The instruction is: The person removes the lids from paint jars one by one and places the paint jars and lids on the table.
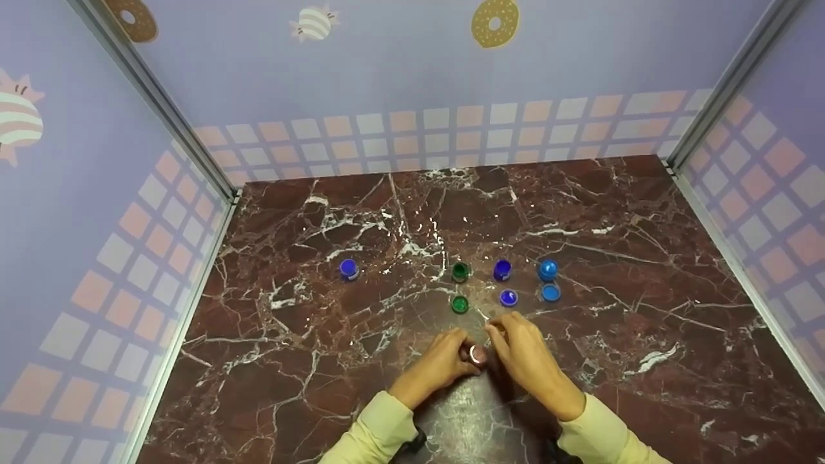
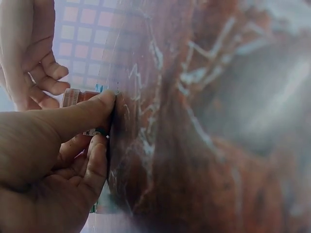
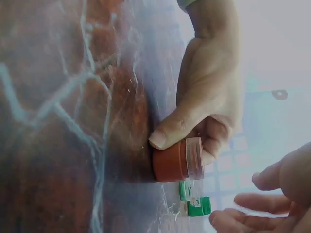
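Observation:
A small reddish-brown paint jar (image 3: 170, 164) stands on the marble tabletop, its clear ribbed lid (image 3: 195, 158) on top. My left hand (image 1: 438, 362) grips the jar's side between thumb and fingers; the thumb and fingers also show around it in the left wrist view. Just right of the jar, my right hand (image 1: 530, 354) hovers with loosely bent fingers. In the right wrist view a gap separates those fingers (image 3: 262, 201) from the lid, and nothing is held in them.
Beyond the hands stand uncapped green (image 1: 460, 271), dark blue (image 1: 503, 270) and light blue (image 1: 548, 270) paint jars. Their green (image 1: 459, 304), dark blue (image 1: 508, 297) and light blue (image 1: 551, 293) lids lie nearer. A violet-blue jar (image 1: 349, 269) stands left. Patterned panels (image 1: 412, 77) border the table.

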A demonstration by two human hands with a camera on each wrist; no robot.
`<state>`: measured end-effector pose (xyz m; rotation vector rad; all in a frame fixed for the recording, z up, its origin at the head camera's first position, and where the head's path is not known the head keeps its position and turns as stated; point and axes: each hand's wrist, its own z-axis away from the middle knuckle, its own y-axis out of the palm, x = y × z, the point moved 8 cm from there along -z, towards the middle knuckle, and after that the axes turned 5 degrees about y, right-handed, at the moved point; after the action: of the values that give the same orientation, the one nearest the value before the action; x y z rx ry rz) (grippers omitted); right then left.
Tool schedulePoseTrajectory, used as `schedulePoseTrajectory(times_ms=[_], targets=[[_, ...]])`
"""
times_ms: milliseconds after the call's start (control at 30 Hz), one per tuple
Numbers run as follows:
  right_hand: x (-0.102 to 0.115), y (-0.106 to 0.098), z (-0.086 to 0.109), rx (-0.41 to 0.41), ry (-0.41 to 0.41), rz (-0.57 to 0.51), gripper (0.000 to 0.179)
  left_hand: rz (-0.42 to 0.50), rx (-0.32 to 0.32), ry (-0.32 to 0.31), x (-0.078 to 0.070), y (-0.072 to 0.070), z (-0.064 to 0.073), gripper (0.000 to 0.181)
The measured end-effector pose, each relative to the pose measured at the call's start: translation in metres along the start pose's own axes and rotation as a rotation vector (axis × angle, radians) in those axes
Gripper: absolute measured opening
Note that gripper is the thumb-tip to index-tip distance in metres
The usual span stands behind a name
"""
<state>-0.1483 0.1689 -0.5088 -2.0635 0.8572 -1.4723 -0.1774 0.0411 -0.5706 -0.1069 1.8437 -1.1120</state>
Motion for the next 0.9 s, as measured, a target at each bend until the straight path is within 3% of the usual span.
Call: schedulePoseTrajectory(times_ms=[100,300,600,767,900], targets=[[0.001,0.003,-0.001,0.004,0.033,0.074,0.010,-0.003,0.002,-0.005,0.000,0.000,0.000,0.037],[0.011,0.017,0.008,0.036,-0.003,0.270,0.028,-0.041,-0.010,-0.005,0.000,-0.001,0.000,0.036],[0.021,0.032,0.017,0.055,-0.034,0.436,0.039,-0.047,-0.030,0.042,-0.002,0.001,0.001,0.029],[0.027,0.034,0.017,0.040,-0.075,0.463,0.036,-0.058,-0.044,0.101,-0.004,-0.001,0.001,0.031],[0.030,0.035,0.015,0.067,-0.110,0.433,0.033,-0.070,-0.045,0.101,-0.003,-0.002,0.001,0.033]])
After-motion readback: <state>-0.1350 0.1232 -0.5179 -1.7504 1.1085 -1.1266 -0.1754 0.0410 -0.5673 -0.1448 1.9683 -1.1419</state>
